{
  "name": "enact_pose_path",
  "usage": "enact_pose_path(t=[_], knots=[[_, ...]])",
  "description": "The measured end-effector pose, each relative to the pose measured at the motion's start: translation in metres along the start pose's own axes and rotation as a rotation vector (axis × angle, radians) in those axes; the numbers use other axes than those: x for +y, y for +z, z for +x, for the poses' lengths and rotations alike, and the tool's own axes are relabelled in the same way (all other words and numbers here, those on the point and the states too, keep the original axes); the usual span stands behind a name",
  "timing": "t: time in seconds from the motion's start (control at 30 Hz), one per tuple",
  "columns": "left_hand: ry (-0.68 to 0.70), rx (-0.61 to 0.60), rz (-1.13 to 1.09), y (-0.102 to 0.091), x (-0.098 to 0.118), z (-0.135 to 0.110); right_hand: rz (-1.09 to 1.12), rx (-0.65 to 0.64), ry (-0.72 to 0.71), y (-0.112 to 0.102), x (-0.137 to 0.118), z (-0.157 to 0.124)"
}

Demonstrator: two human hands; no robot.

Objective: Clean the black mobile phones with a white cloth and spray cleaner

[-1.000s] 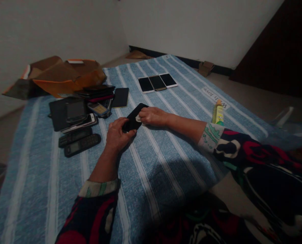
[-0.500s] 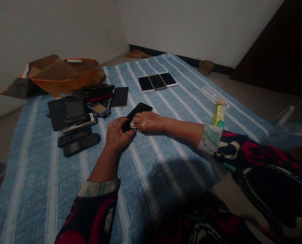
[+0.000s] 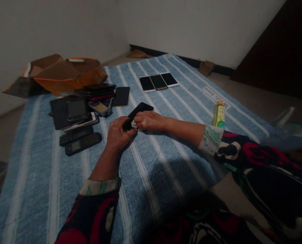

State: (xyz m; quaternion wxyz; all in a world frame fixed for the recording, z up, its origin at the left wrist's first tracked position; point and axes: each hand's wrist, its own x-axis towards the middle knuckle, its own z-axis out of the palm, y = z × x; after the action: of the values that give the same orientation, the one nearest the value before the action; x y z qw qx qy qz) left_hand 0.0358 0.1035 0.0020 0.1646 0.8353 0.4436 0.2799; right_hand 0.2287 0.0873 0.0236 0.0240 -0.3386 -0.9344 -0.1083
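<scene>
A black phone (image 3: pixel 140 109) lies tilted over the blue striped cloth (image 3: pixel 166 162) in the middle. My left hand (image 3: pixel 118 134) is closed on its near end. My right hand (image 3: pixel 148 121) is curled over the phone's near half and pinches a small white wad (image 3: pixel 134 124) against it. Both forearms come in from the lower edge and the right in dark patterned sleeves.
A heap of phones and handsets (image 3: pixel 83 108) lies left of my hands, with a crumpled orange-brown paper bag (image 3: pixel 61 73) behind it. Three phones (image 3: pixel 158 82) lie side by side farther back. A yellow bottle (image 3: pixel 218 113) stands at the right, near a white label (image 3: pixel 215 96).
My right hand has slid from the phone's middle toward its near end, uncovering the far end. The left hand keeps its hold.
</scene>
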Motion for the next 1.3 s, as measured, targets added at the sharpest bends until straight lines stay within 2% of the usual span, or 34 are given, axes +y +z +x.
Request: enact_pose_path(t=[0.13,0.3,0.4,0.63,0.8,1.07,1.3], knots=[[0.009,-0.023,-0.025,-0.002,0.0,-0.001,0.045,-0.024,-0.019,-0.006,-0.004,0.001],[0.006,0.023,-0.049,0.0,-0.003,-0.003,0.033,-0.056,0.042,-0.008,0.007,-0.005],[-0.002,0.039,-0.04,0.002,-0.003,-0.003,0.02,-0.036,0.064,-0.006,0.006,-0.004],[-0.002,0.036,-0.019,0.001,0.001,-0.002,0.042,-0.043,-0.027,-0.008,-0.003,0.002],[-0.02,0.032,-0.016,0.001,0.001,-0.001,0.027,-0.057,-0.002,-0.011,0.006,-0.005],[-0.042,0.03,0.003,-0.001,0.005,-0.002,0.036,-0.025,-0.045,-0.008,-0.002,0.002],[-0.009,0.043,-0.03,0.001,0.002,-0.002,-0.002,-0.039,0.04,-0.005,0.02,-0.011]])
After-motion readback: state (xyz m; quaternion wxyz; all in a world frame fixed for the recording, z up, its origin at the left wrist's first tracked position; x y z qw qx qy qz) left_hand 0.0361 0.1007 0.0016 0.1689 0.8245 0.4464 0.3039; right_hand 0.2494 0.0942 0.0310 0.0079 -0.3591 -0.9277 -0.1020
